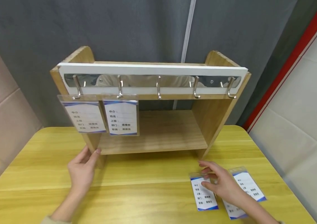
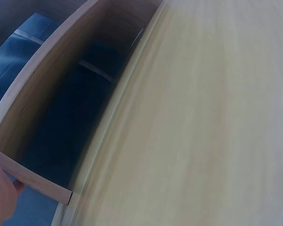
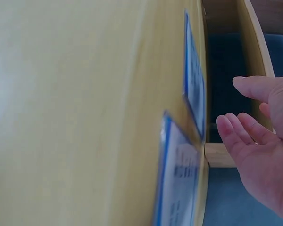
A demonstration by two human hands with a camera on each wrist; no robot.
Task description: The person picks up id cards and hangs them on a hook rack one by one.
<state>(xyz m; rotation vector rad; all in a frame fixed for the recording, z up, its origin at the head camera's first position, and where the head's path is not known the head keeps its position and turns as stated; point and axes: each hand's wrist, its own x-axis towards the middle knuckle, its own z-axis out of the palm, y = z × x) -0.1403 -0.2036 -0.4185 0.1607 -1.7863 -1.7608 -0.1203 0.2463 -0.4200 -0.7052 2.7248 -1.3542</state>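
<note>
My left hand (image 1: 82, 171) grips the lower front edge of the left side panel of a wooden desktop shelf (image 1: 152, 132). In the left wrist view the hand (image 2: 2, 195) lies round that panel. Over the table at the right, my right hand (image 1: 222, 183) is above a badge in a clear sleeve (image 1: 205, 197), thumb and fingers parted and nothing between them. Beside it lie a second badge (image 1: 249, 185) and a third badge (image 1: 233, 212), partly hidden under the hand and forearm. A left hanging badge (image 1: 85, 115) and another hanging badge (image 1: 121, 116) hang from the shelf's two leftmost hooks.
A white rail (image 1: 152, 69) with several metal hooks runs along the shelf's top front; the hook at its right end (image 1: 231, 88) carries nothing. The shelf stands on a yellow wood-grain table (image 1: 136, 202). Behind is a grey curtain (image 1: 136, 28), and at right a pale wall (image 1: 306, 102).
</note>
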